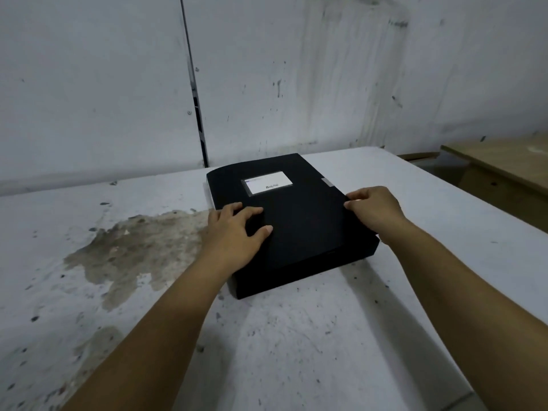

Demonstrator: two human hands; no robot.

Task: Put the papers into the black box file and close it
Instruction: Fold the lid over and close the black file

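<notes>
Reading left to right, label by label:

Stain (130,250): a brown patch on the white table (296,351), left of the file and clear of your work.

Left hand (234,235): open, laid flat, palm down, fingers spread on the lid's left half; it grips nothing. Keep it pressing evenly, so the cover sits flush while the other hand works the edge.

Black box file (299,226): lying flat on the table at mid-scene, lid down, turned slightly askew to you. It sits directly under both your hands, touching each.

Label (267,182): a white card in a clear pocket on the lid, beyond your fingertips, toward the wall.

Papers: none visible outside the file; judged to be inside already, though the lid hides them.

Right hand (375,210): curled at the file's right edge, fingertips pinching or pressing the lid's rim. Whether it truly clasps the rim cannot be told. Run the pressure along this edge toward the small grey tab (327,182) until the closure seats.

Step in hand: judged to be the final closing, nearly done.

Wooden bench (504,170): far right, well apart.
</notes>
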